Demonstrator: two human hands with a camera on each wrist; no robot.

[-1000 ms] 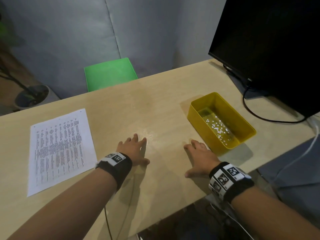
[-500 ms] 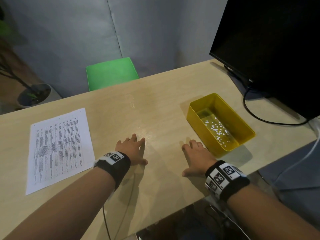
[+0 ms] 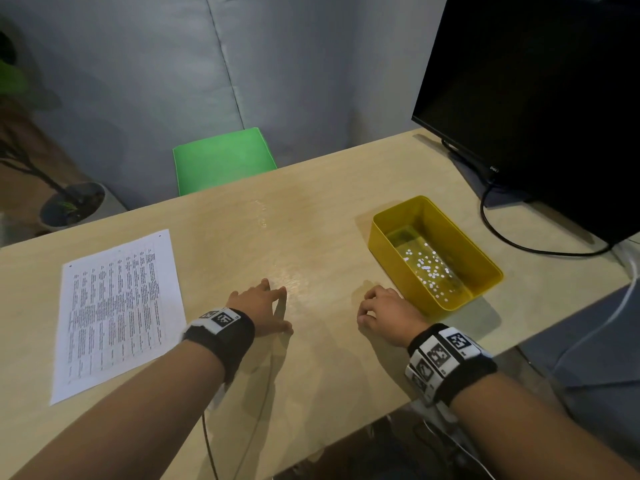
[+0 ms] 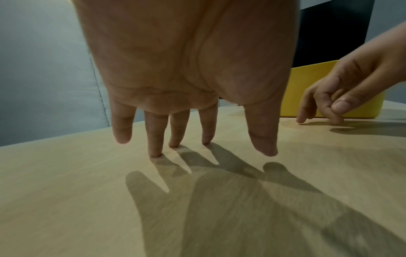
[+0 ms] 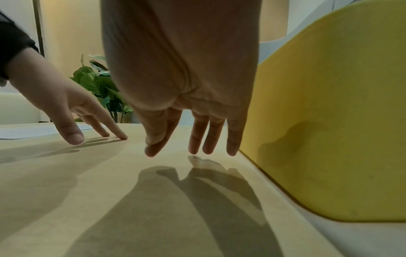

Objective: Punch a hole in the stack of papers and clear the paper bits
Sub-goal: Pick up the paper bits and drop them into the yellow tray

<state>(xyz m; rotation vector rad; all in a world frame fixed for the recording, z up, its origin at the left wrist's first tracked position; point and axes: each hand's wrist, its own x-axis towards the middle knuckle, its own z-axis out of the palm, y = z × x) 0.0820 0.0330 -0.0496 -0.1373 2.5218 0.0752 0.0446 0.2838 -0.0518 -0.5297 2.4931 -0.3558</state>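
The stack of printed papers lies flat on the left of the wooden table. A yellow tray on the right holds several white paper bits. My left hand is between them, fingers straight, with the fingertips touching the bare table. My right hand hovers just left of the tray. Its fingers hang loosely curled, with the thumb against the index finger, and I see nothing held. No hole punch is in view.
A black monitor stands at the back right, and its cable loops on the table behind the tray. A green chair and a potted plant are beyond the far edge. The near table edge runs under my forearms.
My right hand was flat on the table and has lifted, its fingers now curled under. The left hand has hardly moved. Papers and tray have not moved.
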